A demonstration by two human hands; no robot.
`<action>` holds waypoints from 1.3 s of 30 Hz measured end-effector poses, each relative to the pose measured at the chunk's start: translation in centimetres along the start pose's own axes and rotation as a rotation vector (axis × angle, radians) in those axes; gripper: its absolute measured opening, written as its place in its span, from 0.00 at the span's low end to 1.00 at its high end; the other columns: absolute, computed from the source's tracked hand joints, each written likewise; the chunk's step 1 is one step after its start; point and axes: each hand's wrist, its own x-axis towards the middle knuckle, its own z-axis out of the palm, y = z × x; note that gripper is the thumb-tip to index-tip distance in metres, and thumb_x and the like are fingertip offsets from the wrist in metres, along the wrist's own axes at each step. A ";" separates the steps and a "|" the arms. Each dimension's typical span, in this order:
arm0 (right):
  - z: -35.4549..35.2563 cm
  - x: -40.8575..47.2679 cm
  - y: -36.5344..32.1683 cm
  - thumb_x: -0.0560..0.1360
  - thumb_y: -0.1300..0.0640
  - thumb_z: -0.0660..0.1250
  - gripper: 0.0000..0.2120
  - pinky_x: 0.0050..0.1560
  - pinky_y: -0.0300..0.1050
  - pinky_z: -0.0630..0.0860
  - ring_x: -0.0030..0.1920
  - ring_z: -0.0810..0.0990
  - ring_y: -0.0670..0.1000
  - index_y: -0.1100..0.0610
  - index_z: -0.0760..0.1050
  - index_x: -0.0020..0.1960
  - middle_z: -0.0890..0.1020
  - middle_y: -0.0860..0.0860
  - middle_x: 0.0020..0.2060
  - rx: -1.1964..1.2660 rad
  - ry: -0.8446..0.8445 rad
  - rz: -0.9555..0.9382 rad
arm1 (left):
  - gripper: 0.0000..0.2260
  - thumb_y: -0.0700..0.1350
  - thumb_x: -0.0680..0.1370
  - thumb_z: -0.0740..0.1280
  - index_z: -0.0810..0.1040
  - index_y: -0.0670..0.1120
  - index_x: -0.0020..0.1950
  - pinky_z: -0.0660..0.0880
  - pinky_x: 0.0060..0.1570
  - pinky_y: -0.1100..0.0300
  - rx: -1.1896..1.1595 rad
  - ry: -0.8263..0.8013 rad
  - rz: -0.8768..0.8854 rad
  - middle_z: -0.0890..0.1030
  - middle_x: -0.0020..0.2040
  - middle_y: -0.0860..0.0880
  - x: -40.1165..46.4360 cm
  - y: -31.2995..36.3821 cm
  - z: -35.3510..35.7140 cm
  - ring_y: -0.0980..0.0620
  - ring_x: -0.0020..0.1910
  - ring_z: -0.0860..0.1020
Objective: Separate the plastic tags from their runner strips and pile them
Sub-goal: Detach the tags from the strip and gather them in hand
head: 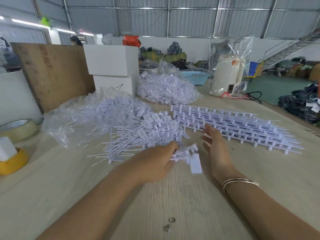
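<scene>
My left hand [155, 161] grips a small bunch of white plastic tags [188, 157] just above the wooden table [155, 201]; one flat tag label hangs down from the bunch. My right hand [215, 146] hovers beside it with fingers spread and holds nothing. Behind my left hand lies a loose pile of separated tags [143, 134]. To the right, a long stack of tags on their runner strips [233, 125] stretches across the table, just beyond my right fingertips.
Two clear plastic bags of tags lie at the left [90, 116] and at the back [166, 89]. White boxes [112, 66], a plywood board [52, 73], a tape roll [19, 129], a yellow holder [12, 161] and a bagged white kettle [226, 75] ring the work area.
</scene>
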 end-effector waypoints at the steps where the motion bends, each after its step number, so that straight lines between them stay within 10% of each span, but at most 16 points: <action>1: -0.2 0.2 0.0 0.80 0.46 0.53 0.18 0.59 0.45 0.68 0.59 0.74 0.49 0.49 0.70 0.66 0.75 0.48 0.59 -0.002 0.033 0.017 | 0.10 0.45 0.81 0.58 0.64 0.51 0.62 0.65 0.26 0.68 -0.010 0.036 0.008 0.72 0.38 0.55 0.1 -0.3 -0.6 0.59 0.31 0.69; 7: 0.4 0.3 0.3 0.80 0.47 0.53 0.10 0.48 0.42 0.70 0.52 0.75 0.44 0.41 0.72 0.52 0.77 0.42 0.54 -0.150 -0.034 -0.036 | 0.21 0.45 0.80 0.60 0.54 0.57 0.69 0.66 0.32 0.61 0.159 0.387 -0.082 0.75 0.60 0.51 2.3 -5.1 -5.8 0.54 0.41 0.75; 14: 0.5 0.3 0.4 0.81 0.46 0.51 0.11 0.43 0.39 0.70 0.51 0.75 0.44 0.40 0.72 0.50 0.76 0.41 0.52 -0.193 -0.070 -0.042 | 0.35 0.47 0.76 0.68 0.52 0.51 0.76 0.62 0.68 0.48 -0.006 0.067 -0.335 0.57 0.75 0.45 5.3 -10.3 -3.4 0.44 0.72 0.60; 24: 0.7 0.6 0.9 0.81 0.47 0.53 0.12 0.42 0.38 0.69 0.51 0.76 0.44 0.43 0.73 0.56 0.77 0.41 0.54 -0.212 -0.102 -0.038 | 0.55 0.69 0.63 0.71 0.26 0.68 0.67 0.40 0.71 0.48 0.066 -0.198 -0.292 0.27 0.72 0.61 1.1 -10.3 -2.8 0.54 0.73 0.35; 31: 0.7 0.7 1.1 0.80 0.46 0.53 0.15 0.46 0.41 0.70 0.50 0.76 0.43 0.47 0.74 0.60 0.77 0.41 0.54 -0.238 -0.099 -0.044 | 0.42 0.34 0.76 0.64 0.42 0.62 0.75 0.61 0.70 0.53 0.074 0.038 -0.120 0.49 0.78 0.52 2.3 -11.6 -3.3 0.49 0.76 0.53; 35: 0.7 0.6 1.3 0.80 0.46 0.53 0.15 0.51 0.43 0.69 0.50 0.76 0.44 0.47 0.74 0.60 0.77 0.40 0.54 -0.229 -0.102 -0.038 | 0.45 0.30 0.75 0.59 0.29 0.61 0.70 0.54 0.73 0.54 0.217 0.018 -0.087 0.40 0.78 0.52 2.8 -11.7 -1.2 0.51 0.76 0.47; 39: 0.6 0.6 1.2 0.80 0.46 0.54 0.15 0.50 0.43 0.69 0.50 0.76 0.45 0.48 0.74 0.60 0.77 0.42 0.54 -0.219 -0.108 -0.042 | 0.39 0.38 0.78 0.65 0.41 0.64 0.72 0.45 0.73 0.55 -0.097 0.039 -0.098 0.44 0.76 0.57 2.3 -11.3 -1.2 0.57 0.75 0.44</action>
